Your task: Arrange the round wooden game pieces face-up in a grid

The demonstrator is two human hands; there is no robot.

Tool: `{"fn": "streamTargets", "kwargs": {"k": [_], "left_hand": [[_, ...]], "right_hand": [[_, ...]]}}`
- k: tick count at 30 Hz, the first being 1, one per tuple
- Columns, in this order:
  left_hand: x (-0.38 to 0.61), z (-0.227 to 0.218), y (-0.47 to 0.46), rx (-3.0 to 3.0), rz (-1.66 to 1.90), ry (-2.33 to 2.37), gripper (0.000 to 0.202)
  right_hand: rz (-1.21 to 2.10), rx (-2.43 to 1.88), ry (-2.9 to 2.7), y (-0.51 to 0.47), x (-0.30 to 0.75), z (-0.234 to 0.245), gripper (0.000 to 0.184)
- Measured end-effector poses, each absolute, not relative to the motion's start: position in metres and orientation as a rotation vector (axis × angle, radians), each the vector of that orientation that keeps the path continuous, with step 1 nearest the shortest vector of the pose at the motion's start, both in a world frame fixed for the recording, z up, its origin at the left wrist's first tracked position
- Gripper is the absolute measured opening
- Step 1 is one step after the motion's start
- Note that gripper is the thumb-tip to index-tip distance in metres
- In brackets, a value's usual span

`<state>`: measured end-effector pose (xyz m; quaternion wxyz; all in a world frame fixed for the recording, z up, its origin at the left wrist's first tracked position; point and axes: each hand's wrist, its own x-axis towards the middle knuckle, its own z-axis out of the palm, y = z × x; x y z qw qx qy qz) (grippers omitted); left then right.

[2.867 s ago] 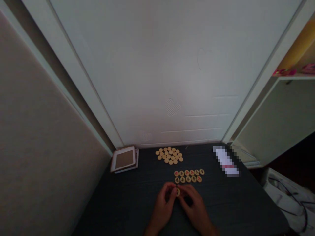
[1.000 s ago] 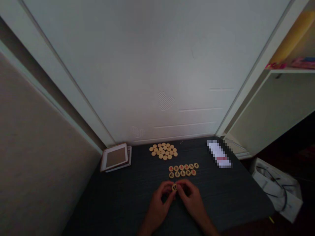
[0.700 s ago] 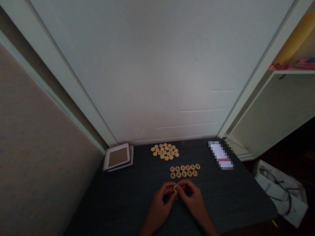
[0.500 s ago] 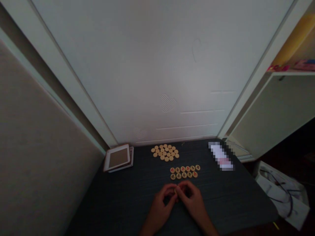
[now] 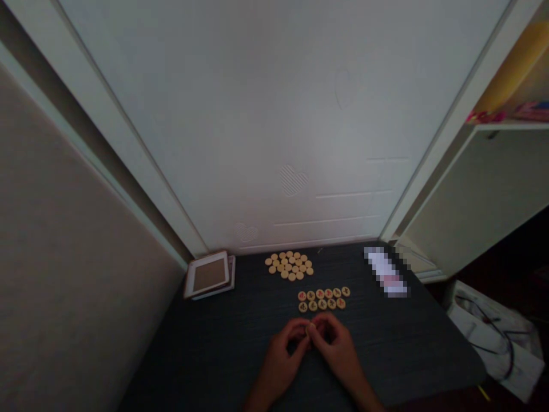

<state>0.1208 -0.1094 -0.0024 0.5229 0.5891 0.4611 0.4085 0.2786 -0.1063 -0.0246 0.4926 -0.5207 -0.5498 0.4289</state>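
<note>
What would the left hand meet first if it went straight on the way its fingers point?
Most likely the right hand, which lies against or just beside the left hand; exact contact is unclear.

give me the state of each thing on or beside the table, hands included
left hand: fingers closed on xiangqi piece
right hand: fingers closed on the same piece
xiangqi piece: held, mostly hidden
upper row of pieces: six, characters up
lower row of pieces: five, characters up
plain discs: loosely clustered, blank sides up
frames: stacked, slightly offset
white box: dark cables over it
</note>
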Motion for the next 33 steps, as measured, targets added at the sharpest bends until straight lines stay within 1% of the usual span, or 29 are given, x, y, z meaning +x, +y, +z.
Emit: {"fn": "streamTargets", "kwargs": {"k": [4,15,19,33], "left_hand": [[0.1200,-0.0024,-0.1098,1.424,0.957,1.118,0.022],[0.1194,-0.0029,-0.1093,1.416,0.969,1.086,0.021],[0.1188,-0.0016,-0.1103,1.426,0.961,1.092,0.020],[0.1188,-0.0070,-0.1085,1.438,0.949,1.106,0.021]], "right_hand": [[1.046,-1.251,-1.336,-0.1069,0.2801,-0.0260,0.035],[1.113,-1.232,-1.323,-0.1068,0.2792,-0.0269,0.025],[1.076,-1.220,-1.341,-0.1063,0.2802,-0.0265,0.023],[1.085,-1.244,-1.363,-0.1059,0.2811,-0.0284,0.025]]}}
